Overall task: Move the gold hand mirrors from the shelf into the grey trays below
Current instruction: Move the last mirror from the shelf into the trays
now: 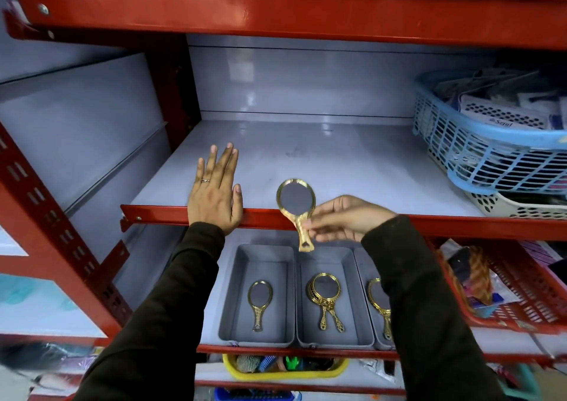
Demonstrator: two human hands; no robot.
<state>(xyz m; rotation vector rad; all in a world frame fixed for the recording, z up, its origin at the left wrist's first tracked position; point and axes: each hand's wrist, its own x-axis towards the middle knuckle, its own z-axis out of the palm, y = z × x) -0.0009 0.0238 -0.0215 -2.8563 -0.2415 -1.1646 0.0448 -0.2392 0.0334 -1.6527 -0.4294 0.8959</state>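
My right hand (346, 218) pinches the handle of a gold hand mirror (296, 203), held upright in front of the red shelf edge (159, 213), above the trays. My left hand (216, 192) lies flat and open on the shelf's front lip, holding nothing. Three grey trays sit on the shelf below. The left tray (233, 278) holds one gold mirror (259, 302). The middle tray (349, 278) holds a stack of round gold mirrors (325, 296). The right tray (363, 265) is mostly hidden by my right sleeve, with one gold mirror (379, 302) partly showing.
A blue basket (478, 143) of packaged goods sits at the shelf's right, over a white basket (521, 207). A red basket (521, 293) stands right of the trays. A yellow basket (285, 370) lies one level lower. A red upright (46, 216) frames the left.
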